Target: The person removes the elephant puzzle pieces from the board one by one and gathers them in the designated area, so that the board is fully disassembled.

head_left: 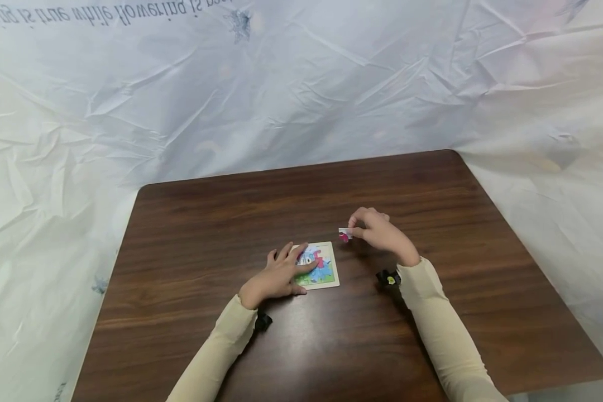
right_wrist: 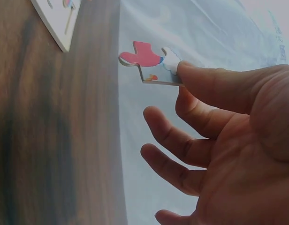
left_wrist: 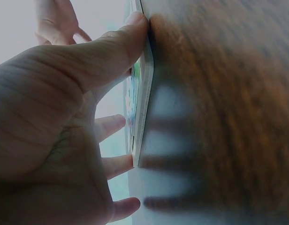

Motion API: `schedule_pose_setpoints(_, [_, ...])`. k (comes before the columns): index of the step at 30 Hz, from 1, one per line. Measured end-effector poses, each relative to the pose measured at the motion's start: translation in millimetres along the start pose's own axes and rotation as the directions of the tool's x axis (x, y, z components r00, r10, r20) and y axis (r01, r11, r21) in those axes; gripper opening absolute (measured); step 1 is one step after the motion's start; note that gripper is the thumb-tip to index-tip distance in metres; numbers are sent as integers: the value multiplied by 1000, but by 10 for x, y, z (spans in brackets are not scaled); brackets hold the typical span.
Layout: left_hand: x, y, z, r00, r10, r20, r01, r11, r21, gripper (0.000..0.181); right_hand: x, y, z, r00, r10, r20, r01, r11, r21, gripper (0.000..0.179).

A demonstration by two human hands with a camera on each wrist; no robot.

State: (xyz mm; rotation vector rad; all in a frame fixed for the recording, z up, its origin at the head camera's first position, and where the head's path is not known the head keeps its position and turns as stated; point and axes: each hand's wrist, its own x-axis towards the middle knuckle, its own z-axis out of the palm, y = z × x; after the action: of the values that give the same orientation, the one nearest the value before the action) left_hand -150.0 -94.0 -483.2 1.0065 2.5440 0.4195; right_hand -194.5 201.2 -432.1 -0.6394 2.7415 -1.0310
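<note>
A small square jigsaw puzzle board (head_left: 336, 269) with a pale rim and a colourful cartoon picture lies flat on the table. My left hand (head_left: 276, 276) rests over its left part with fingers spread, hiding some of the picture. In the left wrist view the thumb touches one edge of the board (left_wrist: 146, 86), and other fingertips are at its surface and far edge. Right of the board and raised off the table, my right hand (head_left: 379, 230) pinches a puzzle piece (right_wrist: 143, 56) between thumb and index finger. This piece shows pink, white and grey; the other fingers hang loosely curled.
The dark brown wooden table (head_left: 221, 223) has rounded corners. Behind it and at its sides hangs a creased pale sheet (head_left: 301, 100) with printed lettering. Black bands (head_left: 388, 277) are on both wrists, below cream sleeves (head_left: 439, 318).
</note>
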Motion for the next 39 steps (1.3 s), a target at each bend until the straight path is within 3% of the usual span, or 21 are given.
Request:
schedule_pose_setpoints(13, [-26,-26,33,1000,-5,-5,5,1000,-29,71,-103,175,-242,992,122,23,-122,992,10,11])
schedule_pose_setpoints(26, [-31,-51,37,1000,2,-6,-3,998,-56,70,-223,430,-392,966,207,154,-218,974,60,14])
schedule_pose_setpoints(34, [-16,-26,3,1000,10,-7,-10,999,-50,71,-222,518,-393,946,284,155,-280,959,-45,13])
schedule_pose_setpoints(39, [-12,-7,-18,1000,13,-7,-14,998,-58,70,-226,583,-408,940,315,133,-311,949,-50,14])
